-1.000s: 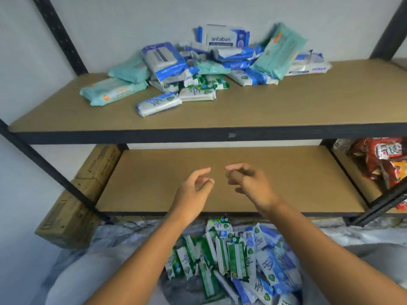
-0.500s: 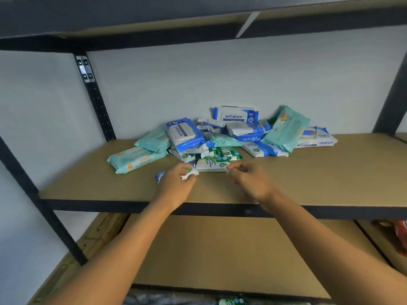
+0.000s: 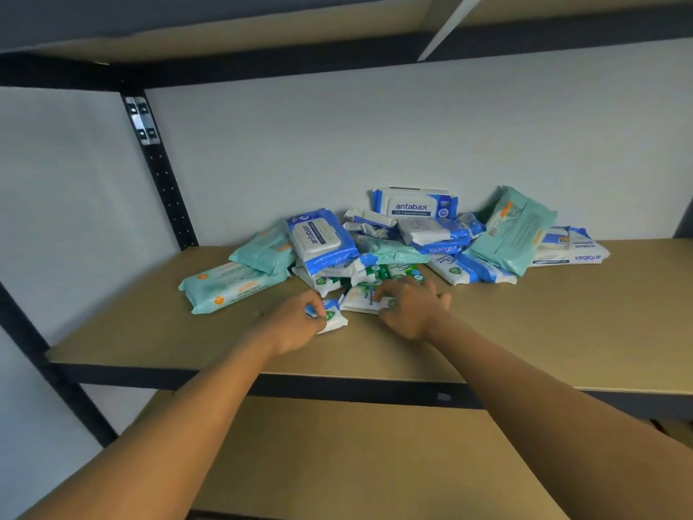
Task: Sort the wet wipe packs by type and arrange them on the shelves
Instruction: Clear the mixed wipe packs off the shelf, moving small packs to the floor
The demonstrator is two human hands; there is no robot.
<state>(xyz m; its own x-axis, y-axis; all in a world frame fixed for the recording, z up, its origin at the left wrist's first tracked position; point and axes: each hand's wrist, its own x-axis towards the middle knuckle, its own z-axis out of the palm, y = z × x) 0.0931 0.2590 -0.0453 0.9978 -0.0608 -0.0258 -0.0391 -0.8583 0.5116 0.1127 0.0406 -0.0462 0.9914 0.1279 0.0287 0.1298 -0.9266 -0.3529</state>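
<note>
The person's left hand (image 3: 296, 326) is curled round a small blue and white pack (image 3: 332, 317), pinching its left end as it lies on the middle shelf (image 3: 562, 317). The right hand (image 3: 410, 311) is just beside it, the two hands apart. Its fingers and thumb are closed on the right end of a small green and white pack (image 3: 360, 299), which also lies flat on the board. Both packs sit at the front edge of a heap of wet wipe packs (image 3: 386, 253), unsorted, against the wall (image 3: 412, 137). A teal pack (image 3: 229, 286) lies flat at the heap's left. An antabax pack (image 3: 414, 205) stands upright at the back. The lower shelf (image 3: 375, 463) shows beneath the forearms, and a black post (image 3: 162, 178) rises at the left.
</note>
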